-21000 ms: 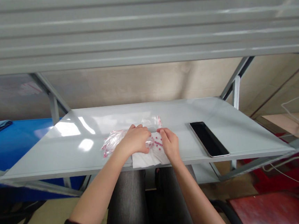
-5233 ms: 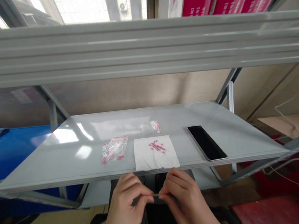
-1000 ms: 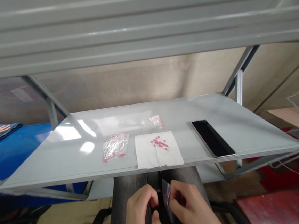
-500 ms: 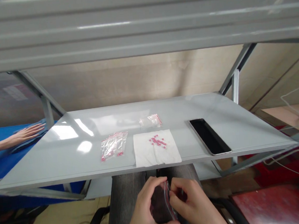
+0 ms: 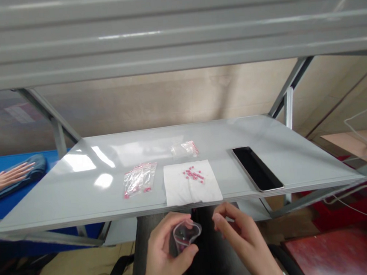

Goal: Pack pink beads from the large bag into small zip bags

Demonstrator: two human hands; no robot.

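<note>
My left hand [image 5: 166, 250] holds a small clear zip bag [image 5: 182, 240] above my lap, its mouth spread into a rounded opening. A pinkish tint shows low in the bag, too unclear to name. Just to the right, apart from the bag, is my right hand [image 5: 240, 235]; its fingers are curled, thumb and index tips close together, with nothing visible in them. Beyond my hands, several small pink pellets [image 5: 193, 174] lie on a white paper napkin [image 5: 178, 189]. Filled clear bags with pink pellets [image 5: 139, 178] lie left of it, and more flat clear bags [image 5: 186, 149] behind.
A black-screened phone [image 5: 257, 168] lies on the right of the grey table [image 5: 89, 201]. Metal struts [image 5: 48, 113] rise at both sides under a grey overhead panel [image 5: 174, 27]. At far left, another person's hand [image 5: 11, 176] rests on a folded blue cloth [image 5: 38, 167].
My right hand has let go of the bag and moved slightly right. My left hand has shifted left, tilting the bag's opening into view. The other person's hand and cloth moved left.
</note>
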